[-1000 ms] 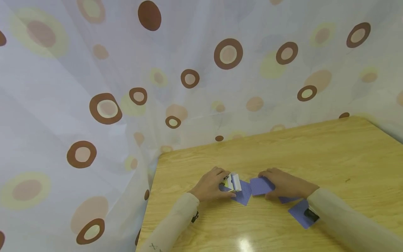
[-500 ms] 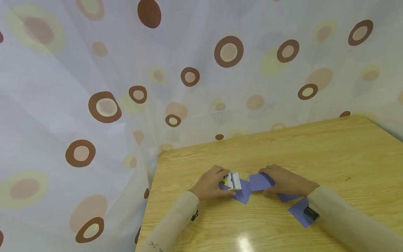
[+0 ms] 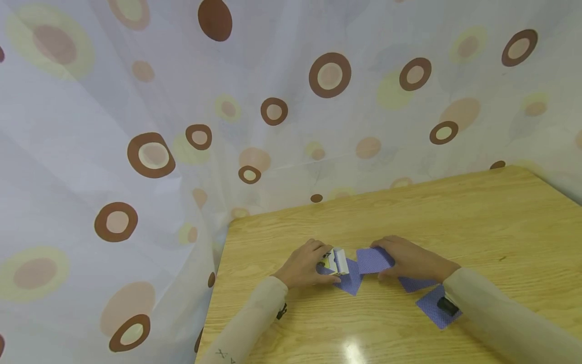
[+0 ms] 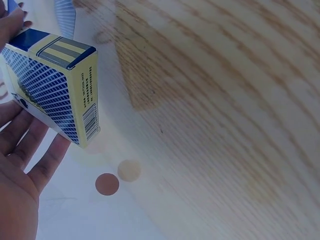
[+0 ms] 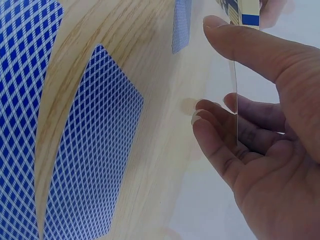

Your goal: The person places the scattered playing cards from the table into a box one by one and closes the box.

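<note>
My left hand (image 3: 303, 265) grips an open-topped playing card box (image 3: 338, 261) between thumb and fingers. In the left wrist view the box (image 4: 55, 85) shows blue checks, a cream side and a barcode. My right hand (image 3: 411, 259) pinches a blue-backed playing card (image 3: 373, 260) by its right end, just right of the box. The right wrist view shows that card (image 5: 236, 80) edge-on, as a thin line between thumb and fingers. Another playing card (image 3: 352, 283) lies under the box, its near corner sticking out.
Two more blue-checked cards lie on the wooden table (image 3: 345, 323): one card (image 3: 414, 285) below my right hand, another card (image 3: 432, 306) beside the right sleeve. A dotted curtain (image 3: 291, 151) hangs along the table's far and left edges.
My right hand has shifted slightly left and away from me, bringing its card nearer the box and over the card there. My left hand and the box stay nearly still.
</note>
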{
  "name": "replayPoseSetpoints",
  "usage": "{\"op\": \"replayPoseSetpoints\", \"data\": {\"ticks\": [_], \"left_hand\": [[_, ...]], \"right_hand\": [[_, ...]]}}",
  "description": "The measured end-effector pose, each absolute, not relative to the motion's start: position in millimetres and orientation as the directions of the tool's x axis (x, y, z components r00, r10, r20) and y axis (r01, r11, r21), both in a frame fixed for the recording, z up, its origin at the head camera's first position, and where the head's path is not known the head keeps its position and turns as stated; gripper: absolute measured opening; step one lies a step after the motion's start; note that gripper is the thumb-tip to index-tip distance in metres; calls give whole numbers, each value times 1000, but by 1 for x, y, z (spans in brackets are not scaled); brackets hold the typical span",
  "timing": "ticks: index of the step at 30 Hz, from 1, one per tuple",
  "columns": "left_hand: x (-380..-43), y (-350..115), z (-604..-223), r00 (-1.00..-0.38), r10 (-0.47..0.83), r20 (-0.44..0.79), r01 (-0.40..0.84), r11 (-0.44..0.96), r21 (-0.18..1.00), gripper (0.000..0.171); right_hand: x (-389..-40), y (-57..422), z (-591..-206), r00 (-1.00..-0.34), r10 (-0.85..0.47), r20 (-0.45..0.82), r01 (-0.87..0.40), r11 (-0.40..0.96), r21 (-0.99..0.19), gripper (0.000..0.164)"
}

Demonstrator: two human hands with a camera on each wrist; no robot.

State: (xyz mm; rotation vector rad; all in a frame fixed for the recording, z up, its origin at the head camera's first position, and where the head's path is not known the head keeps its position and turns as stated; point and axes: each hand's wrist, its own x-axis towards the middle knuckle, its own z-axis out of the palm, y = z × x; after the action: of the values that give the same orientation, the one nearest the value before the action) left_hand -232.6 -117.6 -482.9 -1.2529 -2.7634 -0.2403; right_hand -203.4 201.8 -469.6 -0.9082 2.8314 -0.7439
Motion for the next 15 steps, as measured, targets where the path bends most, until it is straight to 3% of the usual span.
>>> {"op": "replayPoseSetpoints", "data": {"ticks": [15], "left_hand": [[-230, -118, -484, -666, 733, 141, 746, 657, 110, 85]], "right_hand": [[-200, 198, -462, -836, -543, 79, -504, 701, -506, 76]]}}
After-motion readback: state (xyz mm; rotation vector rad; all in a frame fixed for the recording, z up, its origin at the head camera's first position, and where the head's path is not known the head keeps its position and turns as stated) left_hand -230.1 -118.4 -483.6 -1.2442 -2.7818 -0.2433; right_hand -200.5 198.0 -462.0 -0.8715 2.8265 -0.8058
